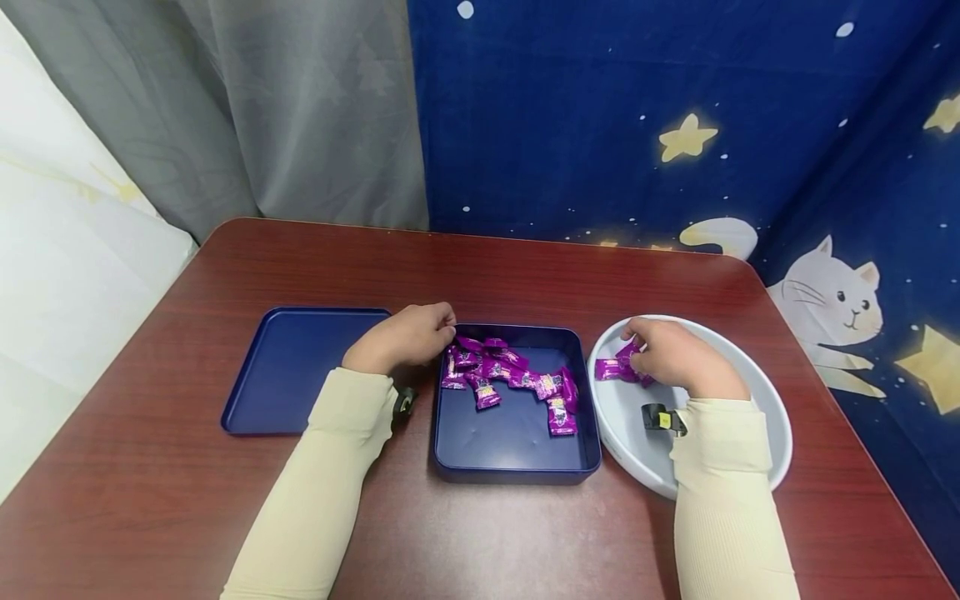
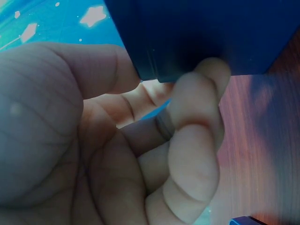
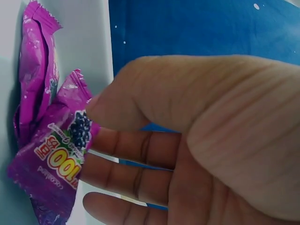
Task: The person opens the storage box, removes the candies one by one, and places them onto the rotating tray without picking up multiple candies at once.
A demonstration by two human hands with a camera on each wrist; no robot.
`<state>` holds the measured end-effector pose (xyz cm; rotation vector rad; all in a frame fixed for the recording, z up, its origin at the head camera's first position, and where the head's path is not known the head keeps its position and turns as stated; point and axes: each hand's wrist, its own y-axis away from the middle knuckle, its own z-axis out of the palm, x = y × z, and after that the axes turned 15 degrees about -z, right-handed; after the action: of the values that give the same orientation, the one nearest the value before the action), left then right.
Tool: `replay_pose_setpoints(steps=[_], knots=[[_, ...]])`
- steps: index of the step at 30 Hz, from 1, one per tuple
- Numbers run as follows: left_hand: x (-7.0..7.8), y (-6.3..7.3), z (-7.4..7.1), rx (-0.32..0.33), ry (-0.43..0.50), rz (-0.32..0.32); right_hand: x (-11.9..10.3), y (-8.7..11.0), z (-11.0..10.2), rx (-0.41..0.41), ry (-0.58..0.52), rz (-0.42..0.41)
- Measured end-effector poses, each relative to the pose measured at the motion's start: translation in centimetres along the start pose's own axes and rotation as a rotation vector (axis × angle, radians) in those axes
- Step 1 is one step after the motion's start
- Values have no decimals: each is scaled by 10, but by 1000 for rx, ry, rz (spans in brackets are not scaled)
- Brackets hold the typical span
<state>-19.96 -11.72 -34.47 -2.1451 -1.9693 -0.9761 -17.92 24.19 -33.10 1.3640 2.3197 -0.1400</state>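
The right hand reaches into a round white tray. Between its thumb and fingers it pinches a purple-wrapped candy printed with dark grapes. Other purple candies lie beside that one in the tray. At the upper left corner of a dark blue rectangular box, the left hand grips the box by its edge, fingers curled against the outer wall. Several purple candies lie inside the box, mostly toward its back and right side.
A flat dark blue lid lies on the brown wooden table, left of the box and partly behind the left arm. Box and tray stand side by side, almost touching. Grey and blue curtains hang behind the table's far edge.
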Motion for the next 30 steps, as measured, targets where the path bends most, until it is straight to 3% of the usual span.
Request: replay_pose_setpoints(steps=[16, 30], knots=[[0, 0, 0, 4, -12, 2, -8, 4, -7, 22, 30, 60], [-1, -2, 0, 10, -14, 4, -44, 4, -13, 72, 77, -21]])
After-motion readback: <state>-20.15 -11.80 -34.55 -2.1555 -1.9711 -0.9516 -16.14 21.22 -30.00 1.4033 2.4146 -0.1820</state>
